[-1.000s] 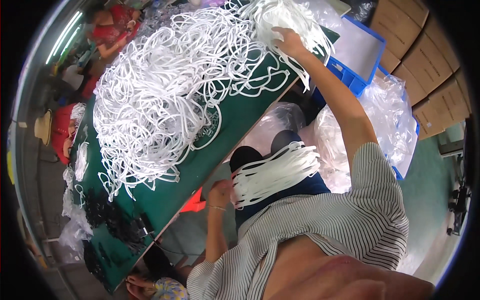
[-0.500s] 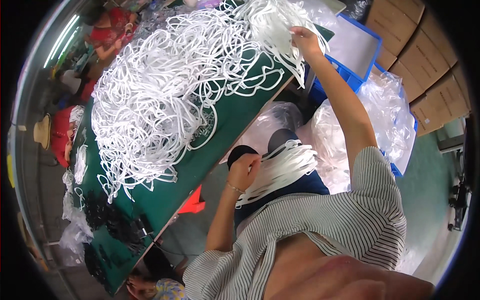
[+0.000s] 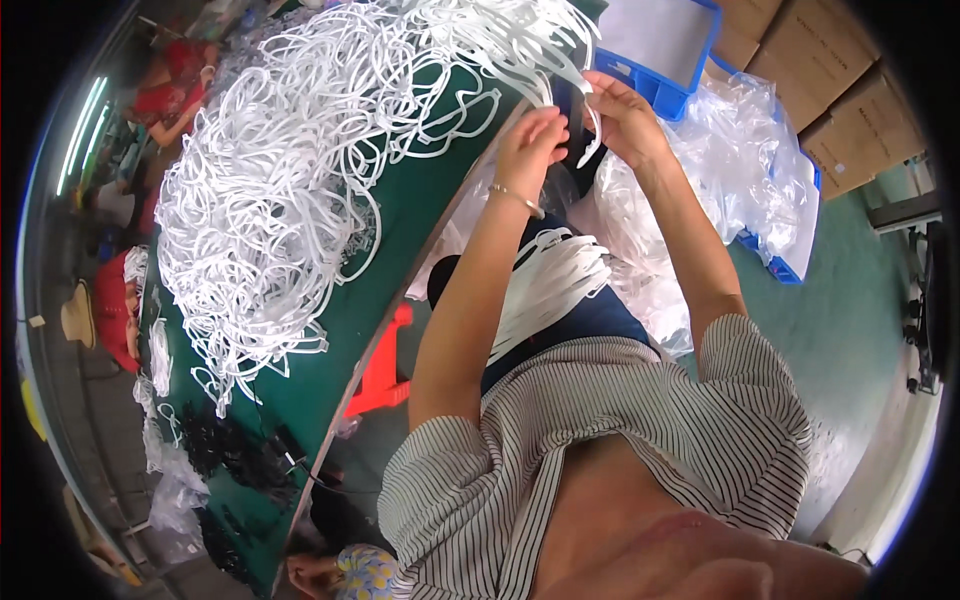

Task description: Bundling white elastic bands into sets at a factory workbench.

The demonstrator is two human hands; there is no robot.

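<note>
A large tangled heap of white cords [image 3: 290,190] covers the green table [image 3: 400,215]. At its far right end lies a straighter bundle of white cords [image 3: 510,40], some hanging past the table edge. My right hand [image 3: 628,120] pinches white cords at the end of this bundle, and one short length dangles below the fingers. My left hand [image 3: 533,150] is beside it, fingers curled together just under the cord ends; what it grips is hidden. Across my lap rests another bunch of white cords [image 3: 555,275], gathered side by side.
Blue crates [image 3: 655,75] and clear plastic bags [image 3: 740,160] stand to my right, with cardboard boxes [image 3: 850,120] behind. A red stool [image 3: 380,375] is under the table edge. Black cables [image 3: 230,450] lie at the table's near end. Other people in red [image 3: 118,310] sit across the table.
My left hand has risen from my lap to the hanging cord ends. My right hand has come lower, drawing the ends toward me. The view has shifted slightly.
</note>
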